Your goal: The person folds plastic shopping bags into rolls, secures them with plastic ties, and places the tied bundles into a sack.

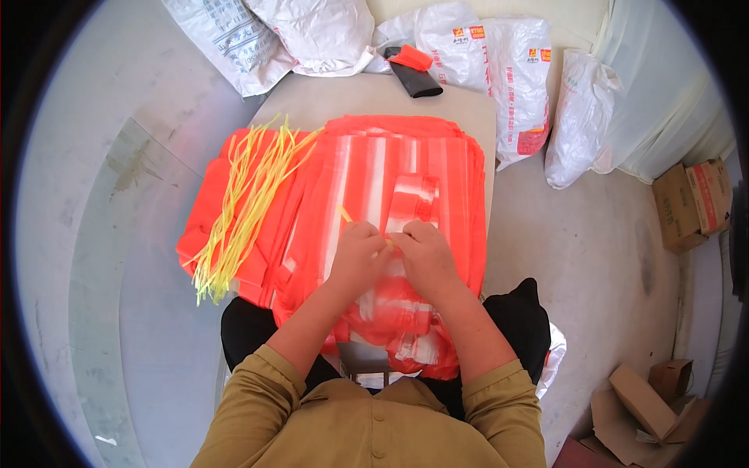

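My left hand (359,251) and my right hand (424,253) meet over a bunch of red-and-white plastic bags (415,199), fingers closed. A yellow strip (344,212) pokes up from my left hand, and a bit of yellow shows between the two hands. My fingers hide whether the strip passes around the bunch. Crumpled ends of the bags hang toward my lap. Beneath lies a wide flat stack of red-and-white striped plastic bags (355,168).
Many loose yellow strips (246,210) lie across folded red plastic (214,207) on the left. A black tubular thing (415,80) with red on it rests at the table's (328,97) far edge. White woven sacks (519,86) stand behind. Cardboard boxes (683,203) are at right.
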`<state>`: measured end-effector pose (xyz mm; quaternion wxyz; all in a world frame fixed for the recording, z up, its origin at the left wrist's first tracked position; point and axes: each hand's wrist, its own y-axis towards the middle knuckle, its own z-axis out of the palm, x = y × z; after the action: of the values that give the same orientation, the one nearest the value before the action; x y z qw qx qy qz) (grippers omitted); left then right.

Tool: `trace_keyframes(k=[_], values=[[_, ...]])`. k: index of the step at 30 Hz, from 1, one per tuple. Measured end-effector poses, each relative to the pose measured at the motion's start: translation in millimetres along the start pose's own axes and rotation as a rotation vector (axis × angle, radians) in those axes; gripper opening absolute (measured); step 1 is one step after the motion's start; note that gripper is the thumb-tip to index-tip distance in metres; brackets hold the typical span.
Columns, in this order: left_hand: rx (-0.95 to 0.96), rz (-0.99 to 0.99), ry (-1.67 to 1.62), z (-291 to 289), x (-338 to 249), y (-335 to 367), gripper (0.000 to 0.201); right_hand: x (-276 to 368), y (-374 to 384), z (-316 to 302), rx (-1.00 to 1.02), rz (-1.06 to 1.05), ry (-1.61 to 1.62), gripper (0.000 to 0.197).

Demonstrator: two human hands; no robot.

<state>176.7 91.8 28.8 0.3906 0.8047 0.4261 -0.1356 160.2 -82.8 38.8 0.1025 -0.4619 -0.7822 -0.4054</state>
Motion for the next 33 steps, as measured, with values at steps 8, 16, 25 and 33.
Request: trace_keyframes(k=[8,16,25,33], values=[[0.055,-0.022,-0.076,-4,3,0,0.009,-7,1,-10,0.157,0.147,0.27,0.015],[0.061,-0.07,-0.114,-8,4,4,0.013,0,1,-10,0.164,0.085,-0.073,0.01],[0.05,-0.331,0.016,-7,8,2,0.021,2,0,-29,0.062,0.083,-0.114,0.014],[0.147,-0.366,0.21,-2,-1,1,0.033,-4,0,-25,0.105,0.342,0.163,0.021]])
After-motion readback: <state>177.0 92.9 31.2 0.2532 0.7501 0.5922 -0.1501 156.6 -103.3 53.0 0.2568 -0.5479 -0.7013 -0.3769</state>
